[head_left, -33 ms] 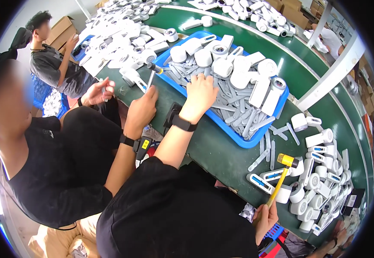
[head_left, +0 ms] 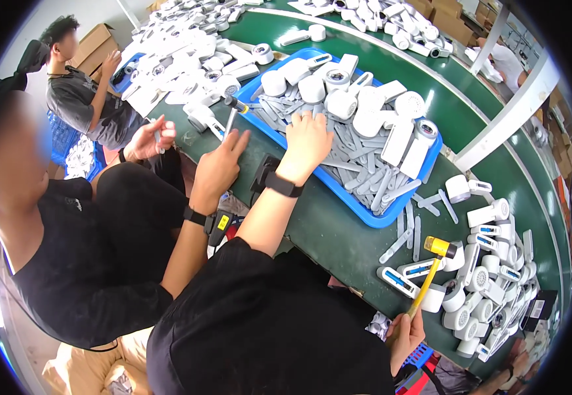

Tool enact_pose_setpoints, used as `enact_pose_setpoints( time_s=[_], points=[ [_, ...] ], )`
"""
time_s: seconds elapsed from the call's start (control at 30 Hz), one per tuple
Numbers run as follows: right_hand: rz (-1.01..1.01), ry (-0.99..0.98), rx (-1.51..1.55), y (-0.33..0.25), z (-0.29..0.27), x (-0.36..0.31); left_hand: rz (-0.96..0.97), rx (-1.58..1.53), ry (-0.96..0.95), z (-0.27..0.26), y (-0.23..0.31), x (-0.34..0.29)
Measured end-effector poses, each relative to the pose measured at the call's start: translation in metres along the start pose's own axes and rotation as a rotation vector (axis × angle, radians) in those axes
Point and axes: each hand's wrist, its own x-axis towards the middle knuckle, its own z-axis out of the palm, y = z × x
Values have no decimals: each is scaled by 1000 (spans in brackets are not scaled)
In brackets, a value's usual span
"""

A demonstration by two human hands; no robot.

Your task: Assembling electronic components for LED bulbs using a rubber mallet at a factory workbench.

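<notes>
My left hand, with a black band at the wrist, reaches over the near edge of a blue tray. Its fingers bend down toward the grey flat strips in the tray; their tips are hidden, so what they hold cannot be seen. At the lower right, my right hand is closed around the handle end of a mallet with a yellow handle and a yellow and dark head. The mallet's head stands up beside white rounded housings with blue inserts.
A co-worker in black sits close at left, a hand by another mallet. White housings fill the tray's far part, with piles at right and far left. A white post slants beyond the green table.
The co-worker's nearer hand has loosened, its fingers now stretched beside the mallet handle. My two hands have hardly moved.
</notes>
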Motion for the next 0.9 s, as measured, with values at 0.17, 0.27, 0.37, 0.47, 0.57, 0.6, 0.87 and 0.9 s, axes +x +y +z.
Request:
enact_pose_setpoints(
  time_s=[0.17,0.27,0.37,0.47,0.57,0.6,0.87,0.9],
  points=[
    [-14,2,11,5,-2,-1,-258,138,-232,22,-14,40],
    [-8,25,18,2,1,0,-294,29,-451,10,-12,45],
    [13,54,21,4,1,-2,-267,37,-434,11,0,38],
    [-3,13,21,3,-3,0,-351,28,-275,27,-4,42],
    [10,11,-36,-2,-1,0,-388,44,-301,23,5,46],
    [17,14,-32,-2,0,-1,-413,66,-323,21,8,47],
    [-29,17,-16,2,1,-1,-373,26,-346,19,6,56],
    [-16,29,-19,3,1,-2,-398,11,-345,20,6,54]
  ],
)
